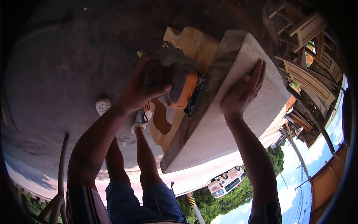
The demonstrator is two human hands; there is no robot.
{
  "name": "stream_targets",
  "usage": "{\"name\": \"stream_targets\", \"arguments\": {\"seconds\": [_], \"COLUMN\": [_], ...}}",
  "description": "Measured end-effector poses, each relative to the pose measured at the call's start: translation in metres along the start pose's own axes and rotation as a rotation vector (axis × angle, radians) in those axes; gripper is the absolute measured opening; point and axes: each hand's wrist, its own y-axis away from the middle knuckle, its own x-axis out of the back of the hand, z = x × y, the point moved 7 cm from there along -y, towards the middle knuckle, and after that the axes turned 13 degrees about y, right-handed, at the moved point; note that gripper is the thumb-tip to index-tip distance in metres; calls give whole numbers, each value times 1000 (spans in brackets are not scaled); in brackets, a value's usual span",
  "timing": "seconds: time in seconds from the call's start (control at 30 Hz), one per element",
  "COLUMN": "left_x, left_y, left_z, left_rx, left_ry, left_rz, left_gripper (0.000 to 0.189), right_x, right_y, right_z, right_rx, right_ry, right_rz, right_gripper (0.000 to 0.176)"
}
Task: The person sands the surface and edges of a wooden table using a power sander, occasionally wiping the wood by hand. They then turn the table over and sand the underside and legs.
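Note:
My left hand (140, 87) is wrapped around the dark grip of an orange and black power sander (182, 87). The sander's flat black pad faces the long narrow side of a wooden furniture piece (255, 102); whether it touches is hard to tell. Flat against the piece's broad pale face lies my right hand (242, 89), holding nothing, with its fingers stretched out. Curved, scalloped wooden parts (197, 43) stick out from the piece behind the sander, and part of them is hidden by it.
Below are my feet in white clogs (103, 106) on a grey concrete floor (67, 82). Wooden frames and panels (311, 78) are piled at the right. A forked wooden pole (62, 168) stands at the left. A white van (226, 183) appears upside down beyond the wooden piece.

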Motion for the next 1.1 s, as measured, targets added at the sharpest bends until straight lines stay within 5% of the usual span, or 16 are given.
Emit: {"name": "stream_targets", "arguments": {"seconds": [0.17, 0.27, 0.5, 0.7, 0.83, 0.97, 1.1], "left_x": [-9, -5, -4, -21, -21, -32, -44], "left_y": [-73, -53, 30, -67, -40, 29, 23], "left_z": [13, 25, 25, 62, 65, 41, 59], "left_rx": [96, -122, 18, -99, -229, -95, -295], "left_ry": [130, 5, -117, -72, -253, -143, -150], "left_rz": [-42, -33, -24, 1, -16, -92, -182], "left_gripper": [69, 68, 68, 65, 66, 68, 71], "right_x": [-3, -2, 5, 1, 0, -3, -2], "right_y": [0, 2, 0, 3, 1, -1, -5], "right_z": [5, 1, -8, -3, -1, 8, 10], "right_rx": [11, 10, -11, 8, -6, -27, -8], "right_ry": [-1, 2, 13, 3, 4, 15, 12], "right_rz": [13, 7, -2, 2, -6, -20, -14], "right_gripper": [62, 62, 63, 62, 63, 64, 64]}}
